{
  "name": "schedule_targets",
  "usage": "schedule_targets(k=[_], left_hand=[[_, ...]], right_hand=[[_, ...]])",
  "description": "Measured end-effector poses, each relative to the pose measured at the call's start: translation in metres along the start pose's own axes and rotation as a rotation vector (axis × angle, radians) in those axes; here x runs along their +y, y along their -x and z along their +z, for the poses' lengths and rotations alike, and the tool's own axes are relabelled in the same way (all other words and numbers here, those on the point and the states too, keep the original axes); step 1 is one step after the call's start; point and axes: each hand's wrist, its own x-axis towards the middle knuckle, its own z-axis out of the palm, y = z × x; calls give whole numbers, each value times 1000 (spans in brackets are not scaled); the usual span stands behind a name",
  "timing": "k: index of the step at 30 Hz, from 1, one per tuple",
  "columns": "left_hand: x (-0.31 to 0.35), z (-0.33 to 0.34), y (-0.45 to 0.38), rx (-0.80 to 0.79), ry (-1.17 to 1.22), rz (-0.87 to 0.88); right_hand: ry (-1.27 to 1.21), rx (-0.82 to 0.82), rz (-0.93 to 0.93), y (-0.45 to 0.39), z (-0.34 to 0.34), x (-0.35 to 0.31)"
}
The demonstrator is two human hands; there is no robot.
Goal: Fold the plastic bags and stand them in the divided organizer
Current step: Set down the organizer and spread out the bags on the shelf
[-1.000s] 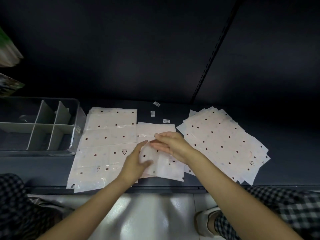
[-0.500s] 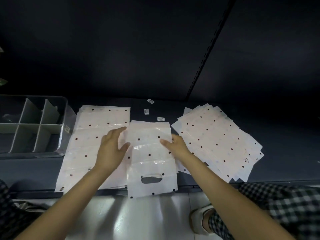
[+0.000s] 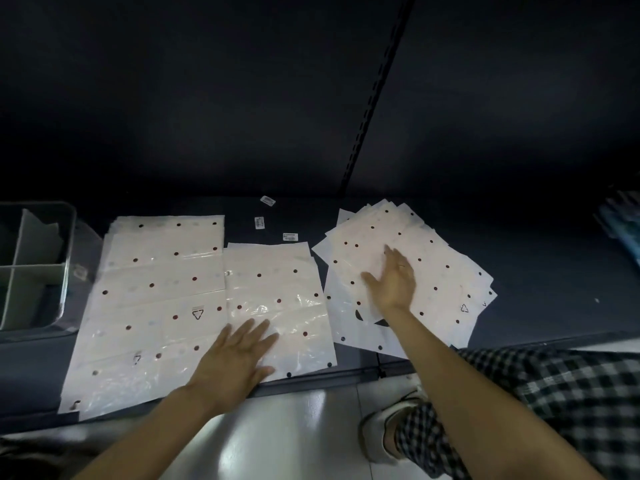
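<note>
Your left hand [image 3: 239, 355] presses flat, fingers spread, on the glossy dotted bag [image 3: 277, 306] at the shelf's [image 3: 554, 306] front edge — your right hand [image 3: 393, 284], open, rests on the fanned stack [image 3: 433, 271] — clear divided organizer [image 3: 34, 265] at the left end.

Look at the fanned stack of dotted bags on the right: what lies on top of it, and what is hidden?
The right hand rests flat and open on the fanned stack. Hand and forearm cover part of the top bag and a dark handle cutout; lower bags show only edges.

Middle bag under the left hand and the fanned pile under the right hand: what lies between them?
Only a narrow strip of bare dark shelf separates the middle bag from the fanned pile, in the head view.
</note>
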Motion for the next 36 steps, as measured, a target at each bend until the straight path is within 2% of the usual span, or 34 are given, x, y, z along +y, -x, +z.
schedule_targets(k=[3,8,13,17,20,22,24,25,26,29,31,33,36], left_hand=[[-7,3,-3,-11,-4,-13],[-9,3,-7,-10,35,-27],[-9,3,-10,-23,88,-36],[-7,-1,-13,-14,142,-46],[2,-10,-16,134,342,-3],[15,-23,-15,205,668,27],[30,-40,-14,235,1052,17],[36,-47,-14,273,1171,-7],[40,-53,-15,326,1217,-32],[34,-56,-17,537,1160,-85],[19,-55,-17,628,1177,-148],[3,-52,-16,656,1196,-264],[-26,-45,-11,685,1326,-408]], right_hand=[[148,-92,83,5,-5,40],[-109,47,83,6,-8,37],[-218,25,181,11,-14,22],[-298,31,151,19,-18,1],[-346,51,2,29,-21,-30],[-389,39,-111,38,-21,-58],[-474,-52,-171,49,-19,-88],[-557,-143,-174,57,-17,-102],[-670,-275,-161,65,-15,-115],[-967,-727,-129,84,-12,-135],[-990,-873,-150,85,-10,-132],[-892,-845,-147,77,-10,-120],[-702,-566,-75,55,-7,-85]])
